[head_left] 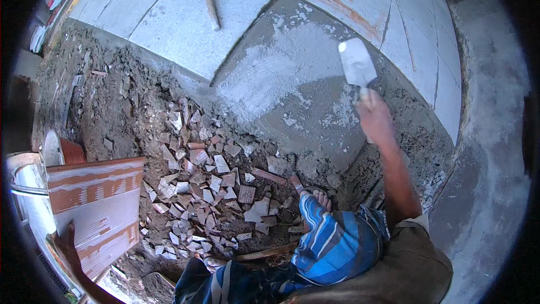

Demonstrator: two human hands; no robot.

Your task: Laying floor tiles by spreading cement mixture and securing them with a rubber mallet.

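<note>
Presently, right hand (375, 117) grips trowel (358, 65) above mortar (315, 107); left hand (63, 243) touches ribbed tile (107, 205). Left grip closure cannot be determined.

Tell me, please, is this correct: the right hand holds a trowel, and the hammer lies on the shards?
The place of the hammer is wrong: the head view shows it on the pale tiles. The right hand does hold a trowel.

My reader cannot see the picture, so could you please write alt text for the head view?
The right hand holds a trowel over grey mortar beside pale laid tiles; the left hand touches a large ribbed tile. Broken tile pieces lie on dirt, and a wooden-handled hammer rests on the laid tiles.
</note>
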